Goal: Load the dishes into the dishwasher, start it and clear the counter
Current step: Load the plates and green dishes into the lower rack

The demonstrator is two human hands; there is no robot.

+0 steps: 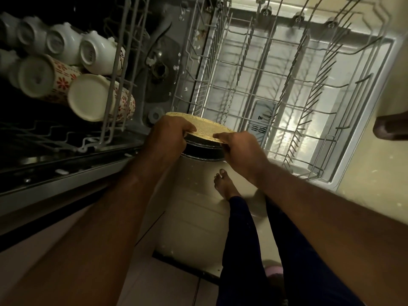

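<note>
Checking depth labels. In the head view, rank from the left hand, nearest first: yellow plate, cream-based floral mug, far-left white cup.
1. yellow plate: gripped at its edge by the left hand.
2. cream-based floral mug: near corner of the upper rack, to the left.
3. far-left white cup: same rack, at the view's top-left edge.

The pulled-out lower rack (pixel 287 86) lies open from above across its whole floor, with only rows of slanted tines (pixel 309 111) parting it into lanes. At the left, upturned cups (pixel 92 54) crowd the upper rack (pixel 114 62), with bare wire beside them. The plate (pixel 205 125), gripped by the left hand (pixel 170 135) and right hand (pixel 240 151), hangs just beside the lower rack's corner.
</note>
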